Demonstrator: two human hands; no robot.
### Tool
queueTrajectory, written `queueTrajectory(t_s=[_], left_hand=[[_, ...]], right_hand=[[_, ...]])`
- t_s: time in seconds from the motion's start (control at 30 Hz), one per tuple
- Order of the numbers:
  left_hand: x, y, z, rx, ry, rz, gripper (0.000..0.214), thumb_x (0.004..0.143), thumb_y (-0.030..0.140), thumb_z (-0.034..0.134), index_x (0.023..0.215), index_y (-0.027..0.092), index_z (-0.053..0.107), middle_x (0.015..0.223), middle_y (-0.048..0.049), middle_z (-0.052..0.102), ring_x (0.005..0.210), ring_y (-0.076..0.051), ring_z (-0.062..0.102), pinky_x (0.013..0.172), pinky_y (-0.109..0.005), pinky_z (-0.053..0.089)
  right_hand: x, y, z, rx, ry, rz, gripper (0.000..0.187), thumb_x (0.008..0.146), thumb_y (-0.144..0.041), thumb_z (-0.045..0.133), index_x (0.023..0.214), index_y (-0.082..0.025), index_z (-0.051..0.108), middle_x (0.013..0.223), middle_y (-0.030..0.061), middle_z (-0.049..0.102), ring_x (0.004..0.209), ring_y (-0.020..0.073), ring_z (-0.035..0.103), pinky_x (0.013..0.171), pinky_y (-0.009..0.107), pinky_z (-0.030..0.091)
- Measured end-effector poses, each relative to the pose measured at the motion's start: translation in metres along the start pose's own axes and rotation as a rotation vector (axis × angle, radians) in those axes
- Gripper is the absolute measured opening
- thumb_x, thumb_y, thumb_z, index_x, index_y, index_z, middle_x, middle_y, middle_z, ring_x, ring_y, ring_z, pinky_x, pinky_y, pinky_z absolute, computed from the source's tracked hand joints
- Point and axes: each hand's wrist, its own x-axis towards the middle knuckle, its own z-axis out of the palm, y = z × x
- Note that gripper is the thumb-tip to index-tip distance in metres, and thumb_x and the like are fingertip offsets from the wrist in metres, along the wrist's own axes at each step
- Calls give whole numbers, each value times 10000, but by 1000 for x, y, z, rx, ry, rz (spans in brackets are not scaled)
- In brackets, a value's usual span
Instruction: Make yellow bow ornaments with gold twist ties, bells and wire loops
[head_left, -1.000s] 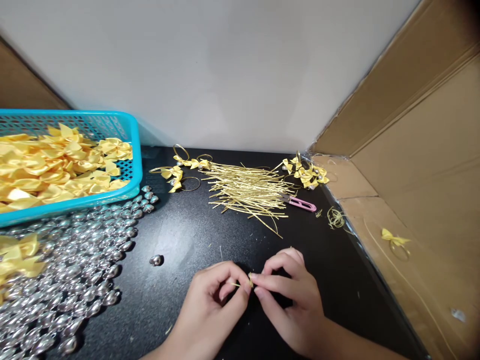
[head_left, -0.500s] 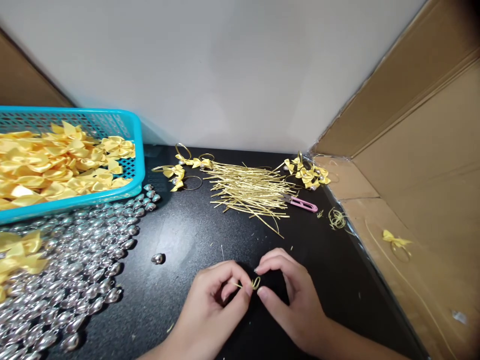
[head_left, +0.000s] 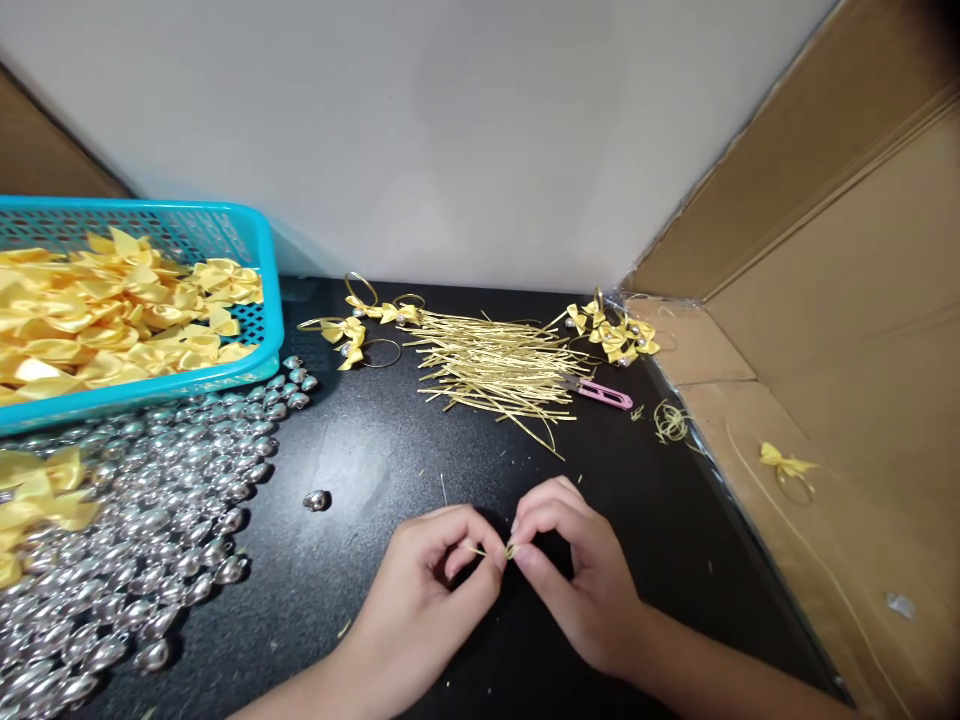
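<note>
Between my two hands is a thin gold cord (head_left: 511, 551) bent into a small loop, its end poking out past the fingers. My left hand (head_left: 442, 590) pinches the cord between thumb and forefinger. From the other side, my right hand (head_left: 574, 565) closes thumb and fingertips on the loop. Much of the cord is hidden by the fingertips. Beyond the hands lies a pile of cut gold cords (head_left: 495, 365), with pink thread snips (head_left: 606, 394) at its right end. A single silver bead (head_left: 316, 500) rests left of my left hand.
A blue basket (head_left: 271, 290) of yellow ribbon bows stands at the left, with many silver beads (head_left: 150, 520) spread before it. Bows with beads and loops (head_left: 615, 340) lie at the back. Tangled cord (head_left: 671, 422) sits near the cardboard wall (head_left: 847, 270) on the right.
My right thumb and fingers have come together on the cord's loop, where they were apart before. My left hand keeps its pinch. The whole view has shifted slightly.
</note>
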Motion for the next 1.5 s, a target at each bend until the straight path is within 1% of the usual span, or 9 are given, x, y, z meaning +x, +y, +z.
queueTrajectory(t_s=[0.23, 0.33, 0.47, 0.57, 0.83, 1.13, 1.23, 1.33, 1.5], left_hand=[[1, 0, 0, -4, 1, 8, 187, 764, 161, 494, 608, 181, 595, 532, 80, 328, 498, -99, 324, 499, -215, 292], [1, 0, 0, -5, 1, 7, 183, 764, 156, 499, 611, 180, 599, 536, 79, 334, 500, -98, 331, 502, -214, 299], [0, 0, -1, -5, 5, 5, 179, 762, 151, 499, 621, 178, 606, 539, 76, 346, 502, -98, 339, 499, -214, 299], [-1, 0, -1, -13, 14, 2, 180, 761, 154, 498, 623, 176, 611, 531, 76, 356, 500, -99, 342, 498, -214, 299], [-2, -1, 0, -23, 58, -21, 183, 758, 177, 492, 623, 177, 615, 509, 81, 333, 486, -101, 341, 500, -221, 300], [-1, -4, 0, -27, 64, -27, 206, 792, 226, 502, 617, 179, 600, 521, 78, 319, 492, -104, 334, 501, -223, 298], [-1, -2, 1, -30, 73, -17, 202, 787, 221, 504, 619, 178, 606, 518, 76, 331, 487, -103, 339, 492, -221, 296], [-1, -1, 1, -40, 80, -5, 205, 782, 223, 505, 610, 179, 607, 509, 76, 340, 480, -101, 347, 487, -218, 305], [-2, 0, 1, -50, 87, 5, 197, 779, 204, 518, 603, 183, 603, 481, 71, 413, 473, -104, 406, 493, -216, 344]], right_hand=[[-1, 2, -1, -79, -40, -7, 133, 870, -109, 531, 843, -218, 602, 783, 10, 635, 778, 164, 592, 746, 351, 436], [-2, 2, 0, -107, -8, -23, 136, 848, -95, 553, 881, -219, 599, 799, 8, 639, 787, 163, 597, 757, 352, 429], [-3, 1, 2, -101, 75, -24, 142, 784, -81, 580, 805, -217, 548, 749, -7, 600, 735, 161, 581, 719, 343, 430], [-4, -1, 3, -103, 78, -16, 158, 745, -72, 599, 751, -211, 527, 726, -8, 582, 701, 157, 562, 689, 337, 422], [-6, -1, 1, -169, 105, -71, 123, 723, -75, 635, 758, -192, 647, 719, 11, 612, 681, 158, 564, 680, 348, 399], [-7, 0, 3, -138, 93, -83, 208, 753, -56, 632, 873, -201, 720, 734, 24, 622, 691, 155, 564, 669, 334, 421], [-12, 1, 5, 10, 72, 30, 279, 766, -47, 624, 935, -244, 727, 771, 15, 613, 719, 146, 569, 667, 301, 444], [-18, 1, 9, 279, 28, 274, 274, 786, -81, 637, 951, -282, 724, 839, 3, 592, 734, 124, 568, 657, 261, 459], [-21, 0, 16, 754, -25, 669, 153, 770, -261, 731, 905, -214, 678, 812, -7, 557, 712, 103, 533, 636, 223, 455]])
